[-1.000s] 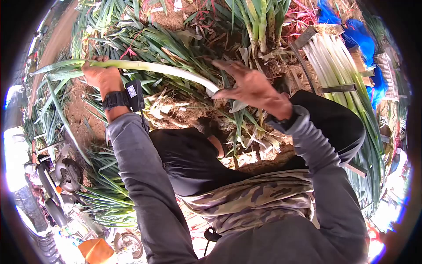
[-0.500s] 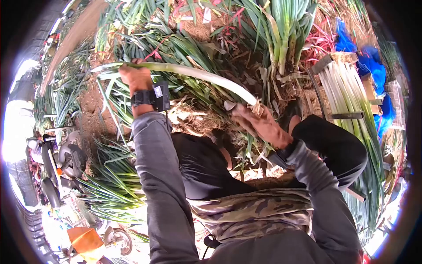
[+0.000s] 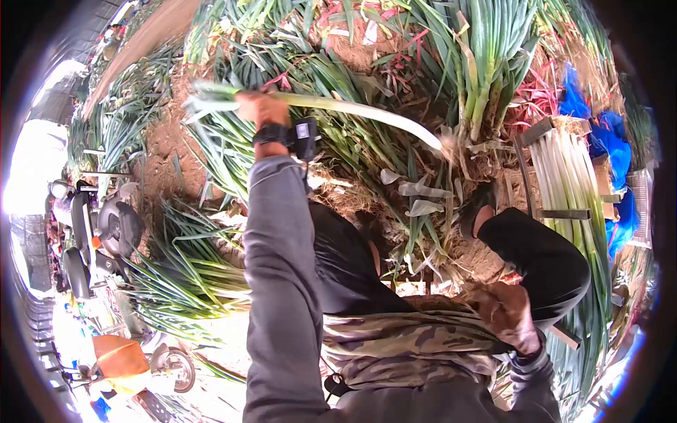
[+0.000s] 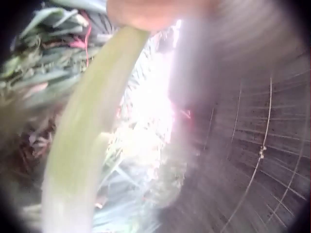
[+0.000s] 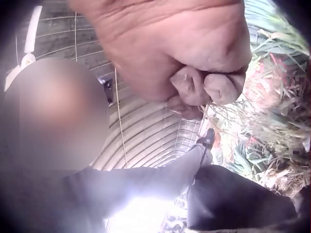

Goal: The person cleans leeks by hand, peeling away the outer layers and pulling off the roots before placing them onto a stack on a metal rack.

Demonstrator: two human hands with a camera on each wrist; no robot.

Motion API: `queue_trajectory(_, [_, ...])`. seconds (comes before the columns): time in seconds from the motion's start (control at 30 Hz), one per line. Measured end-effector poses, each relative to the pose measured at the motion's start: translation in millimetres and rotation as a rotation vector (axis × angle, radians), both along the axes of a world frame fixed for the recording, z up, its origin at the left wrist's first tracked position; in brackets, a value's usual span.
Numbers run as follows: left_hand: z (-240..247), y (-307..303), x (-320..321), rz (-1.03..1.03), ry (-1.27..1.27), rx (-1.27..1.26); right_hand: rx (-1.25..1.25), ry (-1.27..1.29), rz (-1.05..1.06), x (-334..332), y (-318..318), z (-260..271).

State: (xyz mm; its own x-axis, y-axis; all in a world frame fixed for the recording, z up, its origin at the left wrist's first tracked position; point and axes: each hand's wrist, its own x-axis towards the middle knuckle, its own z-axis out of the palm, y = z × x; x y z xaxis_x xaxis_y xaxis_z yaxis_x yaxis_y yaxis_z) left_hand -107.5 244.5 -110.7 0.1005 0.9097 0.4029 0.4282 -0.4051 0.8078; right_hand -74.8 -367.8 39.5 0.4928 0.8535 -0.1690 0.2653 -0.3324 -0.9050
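In the head view my left hand [image 3: 262, 109] grips a long leek [image 3: 367, 111] by its green part, with the leaves trailing left. The leek's white shank runs to the right and ends in a tuft of roots [image 3: 446, 144]. Close up in the left wrist view, the leek's pale green stalk [image 4: 82, 141] bends down from the fingers. My right hand [image 3: 506, 314] is low by the lap, away from the leek. Its fingers [image 5: 189, 85] are curled into the palm in the right wrist view, with thin strands below them; I cannot tell whether it holds these.
Piles of leeks [image 3: 317, 77] cover the ground ahead. An upright leek bunch [image 3: 486, 63] stands beyond the root end. On the right, trimmed leeks [image 3: 571, 169] lie in a metal-barred rack [image 3: 564, 214], beside blue plastic [image 3: 620, 148]. More leeks [image 3: 190, 261] lie left of the knees.
My right hand reached the leek's root end, then drew back down to the lap with its fingers curled. The left hand still holds the leek, now further right in the head view.
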Motion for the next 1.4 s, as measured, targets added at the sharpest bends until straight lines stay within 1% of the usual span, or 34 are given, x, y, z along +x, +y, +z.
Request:
queue_trajectory(0.03, [-30.1,29.8,-4.9,-0.021,-0.216,-0.022,0.101,-0.182,0.035,3.8,-9.4,3.9])
queue_trajectory(0.07, [-54.2,50.0,0.5,-0.047,-0.436,-0.050,0.025,0.106,-0.104,11.4,-8.5,17.5])
queue_trajectory(0.1, [5.1,6.9,13.3,-0.054,-0.798,-0.410,-0.032,0.377,-0.237,30.3,2.1,28.4])
queue_trajectory(0.13, [71.5,-41.8,26.4,0.065,-1.223,-0.720,0.155,0.423,-0.348,44.2,15.7,20.1])
queue_trajectory(0.17, [80.9,-47.7,27.8,-0.090,-1.275,-0.812,0.343,0.472,-0.454,56.4,32.8,2.7])
queue_trajectory(0.2, [83.0,-52.7,33.1,-0.156,-1.314,-0.808,0.464,0.518,-0.411,73.7,59.4,-9.7])
queue_trajectory(0.27, [82.8,-51.0,44.1,-0.332,-1.436,-0.766,0.581,0.620,-0.317,93.0,113.1,-83.5])
queue_trajectory(0.3, [80.8,-49.1,50.0,-0.349,-1.473,-0.752,0.384,0.304,-0.116,93.6,124.4,-123.0])
queue_trajectory(0.33, [88.0,-58.2,54.3,-0.364,-1.481,-0.737,0.239,-0.038,0.071,94.2,135.6,-162.2])
queue_trajectory(0.37, [97.8,-72.9,56.4,-0.378,-1.489,-0.719,0.049,-0.368,0.219,90.6,140.5,-168.1])
queue_trajectory(0.4, [107.1,-84.5,57.3,-0.345,-1.472,-0.710,-0.099,-0.711,0.370,87.0,145.5,-173.4])
queue_trajectory(0.47, [103.7,-85.8,55.5,-0.425,-1.471,-0.698,-0.043,-0.649,0.359,73.8,171.4,-165.0])
queue_trajectory(0.5, [104.3,-90.4,55.6,-0.469,-1.470,-0.710,-0.017,-0.268,0.238,72.6,178.8,-158.4])
queue_trajectory(0.57, [119.5,-111.4,62.2,-0.397,-1.498,-0.788,0.068,0.470,-0.048,83.2,200.1,-142.2])
queue_trajectory(0.6, [117.7,-116.3,65.4,-0.448,-1.467,-0.781,0.299,0.357,-0.050,90.8,215.5,-152.2])
queue_trajectory(0.63, [118.4,-127.1,69.9,-0.492,-1.492,-0.761,0.417,0.365,-0.035,94.5,231.9,-135.0])
queue_trajectory(0.7, [113.3,-138.4,73.5,-0.634,-1.494,-0.820,0.605,0.748,-0.194,103.1,244.8,-108.6])
queue_trajectory(0.73, [113.0,-149.3,76.4,-0.689,-1.468,-0.802,0.753,0.815,-0.167,111.7,250.6,-105.0])
queue_trajectory(0.77, [113.1,-160.9,77.1,-0.704,-1.430,-0.864,0.904,0.873,-0.143,121.7,253.5,-100.9])
queue_trajectory(0.8, [120.2,-176.8,77.7,-0.702,-1.338,-0.900,0.940,0.903,-0.188,128.6,255.4,-85.1])
queue_trajectory(0.83, [125.0,-191.0,78.7,-0.703,-1.237,-0.932,0.971,0.983,-0.305,132.5,254.7,-67.7])
queue_trajectory(0.87, [118.9,-196.2,82.2,-0.763,-1.094,-0.941,1.043,0.968,-0.299,142.1,250.0,-55.9])
queue_trajectory(0.9, [114.9,-205.0,86.8,-0.802,-1.048,-0.974,1.115,0.955,-0.290,152.1,244.8,-44.9])
queue_trajectory(0.97, [113.2,-232.3,96.0,-0.743,-0.945,-1.026,1.209,0.891,-0.473,162.3,238.3,-24.2])
queue_trajectory(1.03, [106.3,-254.2,104.4,-0.855,-0.958,-1.052,1.225,0.770,-0.400,166.6,236.2,-17.1])
queue_trajectory(1.07, [93.1,-257.5,113.0,-0.897,-0.958,-1.038,1.102,0.671,-0.444,159.4,235.5,-12.5])
queue_trajectory(1.1, [93.2,-271.3,115.6,-0.917,-0.948,-1.024,1.057,0.585,-0.395,150.8,245.8,-19.9])
queue_trajectory(1.13, [98.3,-290.2,115.1,-0.978,-1.010,-1.069,1.020,0.663,-0.429,144.4,254.8,-27.5])
queue_trajectory(1.17, [103.8,-309.1,114.7,-1.038,-1.067,-1.116,1.020,0.661,-0.424,139.6,258.3,-27.5])
queue_trajectory(1.2, [97.7,-301.3,109.0,-1.034,-1.023,-1.146,1.020,0.658,-0.418,134.2,261.4,-29.2])
queue_trajectory(1.23, [94.5,-299.4,113.9,-1.065,-0.974,-1.188,0.919,0.480,-0.439,138.5,263.6,-33.9])
queue_trajectory(1.3, [89.2,-292.8,109.3,-1.145,-0.757,-1.237,0.815,0.502,-0.431,149.1,255.1,-32.4])
queue_trajectory(1.37, [94.7,-288.6,105.2,-1.277,-0.551,-1.297,0.892,0.341,-0.372,166.8,245.3,-17.3])
queue_trajectory(1.4, [103.9,-292.0,99.3,-1.275,-0.453,-1.263,0.858,0.179,-0.394,185.0,239.9,-12.7])
